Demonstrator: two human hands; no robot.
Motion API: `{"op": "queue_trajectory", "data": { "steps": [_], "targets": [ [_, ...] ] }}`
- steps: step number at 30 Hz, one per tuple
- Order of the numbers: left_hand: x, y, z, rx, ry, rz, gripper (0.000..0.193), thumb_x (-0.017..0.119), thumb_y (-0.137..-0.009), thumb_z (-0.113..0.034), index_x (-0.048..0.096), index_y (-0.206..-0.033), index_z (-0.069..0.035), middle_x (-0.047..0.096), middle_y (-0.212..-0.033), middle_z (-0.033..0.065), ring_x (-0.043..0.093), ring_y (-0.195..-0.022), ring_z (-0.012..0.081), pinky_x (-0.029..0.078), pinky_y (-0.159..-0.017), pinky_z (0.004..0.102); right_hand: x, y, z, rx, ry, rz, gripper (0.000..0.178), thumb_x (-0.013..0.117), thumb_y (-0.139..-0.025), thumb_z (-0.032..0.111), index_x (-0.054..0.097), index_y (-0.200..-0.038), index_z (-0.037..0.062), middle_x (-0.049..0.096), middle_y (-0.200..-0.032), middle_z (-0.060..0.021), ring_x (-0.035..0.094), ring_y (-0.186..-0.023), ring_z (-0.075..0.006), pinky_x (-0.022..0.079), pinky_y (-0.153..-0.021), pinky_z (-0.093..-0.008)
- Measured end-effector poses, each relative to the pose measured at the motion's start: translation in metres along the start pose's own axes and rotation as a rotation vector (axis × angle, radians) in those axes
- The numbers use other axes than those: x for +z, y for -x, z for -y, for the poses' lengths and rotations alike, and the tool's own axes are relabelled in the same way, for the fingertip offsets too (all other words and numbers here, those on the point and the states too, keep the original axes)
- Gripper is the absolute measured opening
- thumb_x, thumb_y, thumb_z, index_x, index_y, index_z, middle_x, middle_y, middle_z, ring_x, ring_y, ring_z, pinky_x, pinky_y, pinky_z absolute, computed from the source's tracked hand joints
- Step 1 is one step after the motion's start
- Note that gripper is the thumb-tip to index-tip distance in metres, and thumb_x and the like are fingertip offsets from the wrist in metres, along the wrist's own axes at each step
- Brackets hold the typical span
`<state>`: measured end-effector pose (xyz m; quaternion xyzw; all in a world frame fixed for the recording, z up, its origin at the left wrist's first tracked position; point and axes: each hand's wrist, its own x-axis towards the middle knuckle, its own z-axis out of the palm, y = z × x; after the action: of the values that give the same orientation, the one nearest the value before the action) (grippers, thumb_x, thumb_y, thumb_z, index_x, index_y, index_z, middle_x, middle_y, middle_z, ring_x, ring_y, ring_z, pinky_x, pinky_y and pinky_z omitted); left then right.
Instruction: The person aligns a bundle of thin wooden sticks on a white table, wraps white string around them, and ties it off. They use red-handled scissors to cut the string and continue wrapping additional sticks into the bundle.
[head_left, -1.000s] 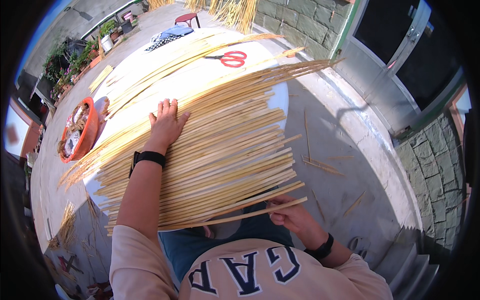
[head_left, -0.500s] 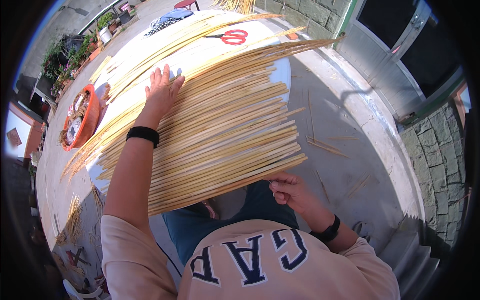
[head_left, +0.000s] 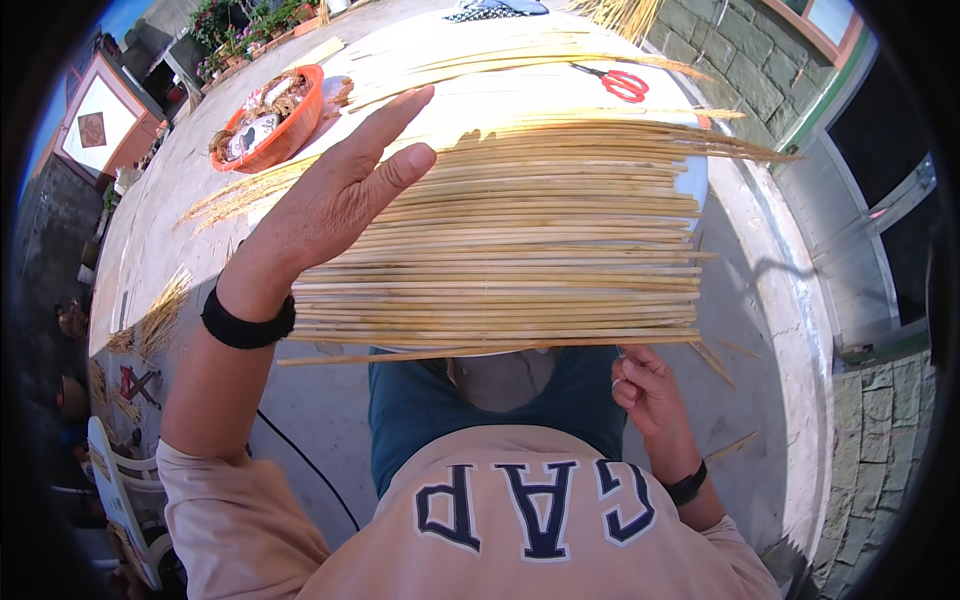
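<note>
Left hand (head_left: 335, 195) wide, raised above stalks (head_left: 520, 230) on white counter (head_left: 692, 180); right hand (head_left: 648, 385) pinching thin item (head_left: 620, 352), kind unclear, near front stalk (head_left: 450, 355).

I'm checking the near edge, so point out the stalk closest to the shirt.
The lowest stalk: its left end angles away from the other stalks, which all lie farther from the shirt.

Bare tabletop (head_left: 530, 93) opens beyond the near stalks (head_left: 500, 250), scissors (head_left: 609, 77) obstructing rightward.
</note>
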<state>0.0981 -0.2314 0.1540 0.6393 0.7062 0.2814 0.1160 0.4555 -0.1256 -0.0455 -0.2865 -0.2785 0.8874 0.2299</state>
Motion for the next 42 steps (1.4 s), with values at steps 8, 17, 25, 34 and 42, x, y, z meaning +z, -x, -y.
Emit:
{"op": "queue_trajectory", "data": {
  "steps": [8,17,25,34,42],
  "targets": [
    [0.084,0.131,-0.003,-0.027,-0.318,0.178,0.089,0.075,-0.069,-0.034,0.03,-0.143,-0.012,0.017,-0.15,0.0193,0.016,-0.139,0.0365,0.019,-0.112,0.0486,0.006,0.006,0.004,0.133,0.308,0.009,0.02,0.061,-0.085,0.003,0.061,-0.105,0.0005,0.055,-0.074,-0.0038,0.045,-0.053,-0.0067,0.035,-0.046,-0.0205],
    [0.137,0.105,-0.04,0.174,0.974,0.23,0.086,0.072,-0.077,-0.01,0.021,-0.146,-0.007,0.031,-0.145,0.0193,0.03,-0.136,0.0283,0.032,-0.107,0.037,0.12,0.051,0.056,0.033,0.831,0.314,0.009,0.062,-0.088,0.006,0.058,-0.092,-0.0011,0.062,-0.079,-0.0088,0.052,-0.053,-0.0077,0.043,-0.049,-0.02],
    [0.148,0.078,-0.052,0.079,1.635,0.641,0.026,0.045,-0.099,-0.023,0.055,-0.107,-0.001,0.053,-0.07,0.0,0.052,-0.066,0.0063,0.043,-0.073,0.0229,0.179,0.021,0.077,-0.531,0.502,0.218,0.013,0.054,-0.094,0.013,0.05,-0.096,0.001,0.054,-0.079,-0.0066,0.057,-0.056,-0.0109,0.058,-0.065,-0.0316],
    [0.125,0.136,0.004,-0.213,1.487,0.42,0.024,0.046,-0.098,-0.023,0.056,-0.092,-0.002,0.052,-0.068,0.0001,0.047,-0.062,0.007,0.04,-0.067,0.0215,0.075,0.041,0.198,-1.058,0.259,-0.035,0.012,0.053,-0.094,0.009,0.053,-0.093,-0.0027,0.051,-0.08,-0.0059,0.052,-0.069,-0.0105,0.042,-0.105,-0.039],
    [0.111,0.183,0.022,-0.276,1.486,0.334,0.026,0.044,-0.099,-0.022,0.057,-0.091,-0.001,0.051,-0.069,0.0,0.047,-0.062,0.0071,0.039,-0.063,0.021,-0.013,0.088,0.282,-1.384,0.378,-0.372,0.013,0.053,-0.093,0.007,0.057,-0.086,-0.0041,0.057,-0.075,-0.007,0.057,-0.069,-0.012,0.045,-0.102,-0.0435]
  ]
}}
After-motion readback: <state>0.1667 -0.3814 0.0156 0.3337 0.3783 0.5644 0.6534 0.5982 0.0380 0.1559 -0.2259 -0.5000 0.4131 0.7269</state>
